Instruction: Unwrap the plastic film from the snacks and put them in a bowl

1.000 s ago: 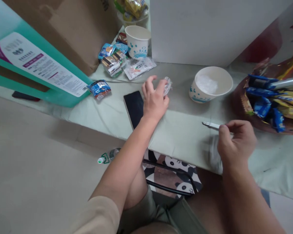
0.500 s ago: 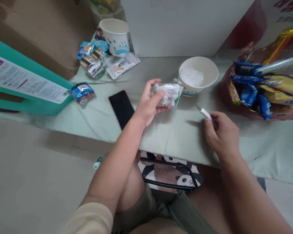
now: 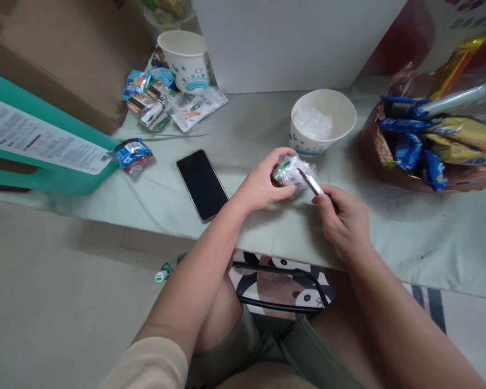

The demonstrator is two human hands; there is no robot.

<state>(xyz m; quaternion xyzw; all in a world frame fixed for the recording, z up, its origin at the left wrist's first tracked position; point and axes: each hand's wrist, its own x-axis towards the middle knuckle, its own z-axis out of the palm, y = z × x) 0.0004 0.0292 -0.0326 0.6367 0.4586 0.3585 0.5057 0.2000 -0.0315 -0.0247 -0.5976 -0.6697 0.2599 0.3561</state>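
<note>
My left hand (image 3: 267, 181) grips a small package in clear plastic wrap (image 3: 287, 170) with a green edge, fingers around its left side. What is inside the wrap I cannot make out. Closed around a utility knife (image 3: 312, 185), my right hand (image 3: 344, 216) points the blade up and left. The blade tip is at the wrap, though whether it has cut in cannot be told. Just behind the package stands a white paper bowl (image 3: 324, 121) with crumpled clear plastic (image 3: 312, 124) in it.
A dark phone (image 3: 202, 185) lies left of my hands, with a blue snack packet (image 3: 133, 155) beyond it. Several packets (image 3: 198, 109) lie by another paper tub (image 3: 186, 62). A snack basket (image 3: 375, 156) stands right, a green container (image 3: 76, 186) left.
My left hand has turned the package, so its green edge now faces up. My right hand has moved left, bringing the knife's blade from apart to the wrap.
</note>
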